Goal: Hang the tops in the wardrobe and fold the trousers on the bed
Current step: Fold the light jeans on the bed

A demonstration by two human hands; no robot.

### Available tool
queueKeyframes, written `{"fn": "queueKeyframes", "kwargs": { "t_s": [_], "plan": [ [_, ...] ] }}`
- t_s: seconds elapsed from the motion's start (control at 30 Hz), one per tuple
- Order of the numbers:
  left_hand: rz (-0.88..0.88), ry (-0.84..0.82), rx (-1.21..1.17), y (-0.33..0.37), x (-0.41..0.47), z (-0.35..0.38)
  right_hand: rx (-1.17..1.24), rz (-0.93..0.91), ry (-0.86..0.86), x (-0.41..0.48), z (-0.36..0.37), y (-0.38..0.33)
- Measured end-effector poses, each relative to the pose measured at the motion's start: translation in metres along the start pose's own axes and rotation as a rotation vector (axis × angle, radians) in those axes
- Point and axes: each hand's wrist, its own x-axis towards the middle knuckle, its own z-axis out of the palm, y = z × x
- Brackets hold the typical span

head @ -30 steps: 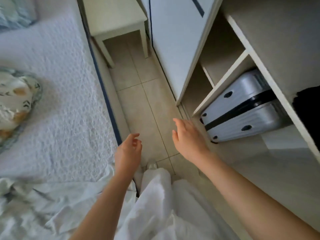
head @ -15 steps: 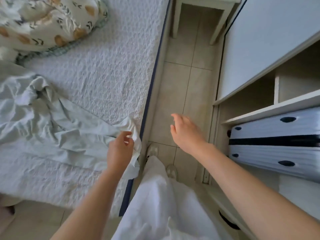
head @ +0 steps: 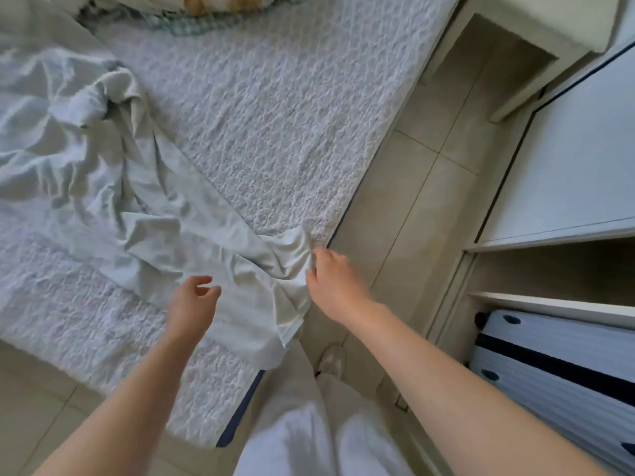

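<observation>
A pale grey-green garment lies crumpled across the white quilted bed, one end hanging over the bed's near corner. My right hand pinches that end at the bed edge. Just left of it my left hand hovers over the cloth with fingers loosely curled, holding nothing. The wardrobe stands at the right, its lower shelves showing.
A patterned pillow lies at the head of the bed. A white side table stands at the upper right. A ribbed silver suitcase lies in the wardrobe's bottom. A narrow tiled floor strip runs between bed and wardrobe.
My view has swung left toward the bed. My right hand has moved from over the floor to the garment's end and taken hold; my left hand has let go and shifted left.
</observation>
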Motion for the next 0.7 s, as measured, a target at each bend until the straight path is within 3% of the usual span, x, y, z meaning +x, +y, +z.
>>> {"fn": "queueKeyframes", "kwargs": {
  "t_s": [0.37, 0.53, 0.7],
  "plan": [
    [-0.253, 0.354, -0.086, -0.046, 0.145, -0.063, -0.027, -0.083, -0.055, 0.143, 0.042, -0.068],
    [-0.467, 0.358, -0.366, -0.052, 0.177, -0.062, 0.073, -0.048, -0.180, 0.177, 0.073, -0.086],
    [-0.553, 0.460, -0.503, -0.055, 0.185, -0.061, -0.123, -0.080, -0.156, 0.180, 0.094, -0.091]
  ]
}}
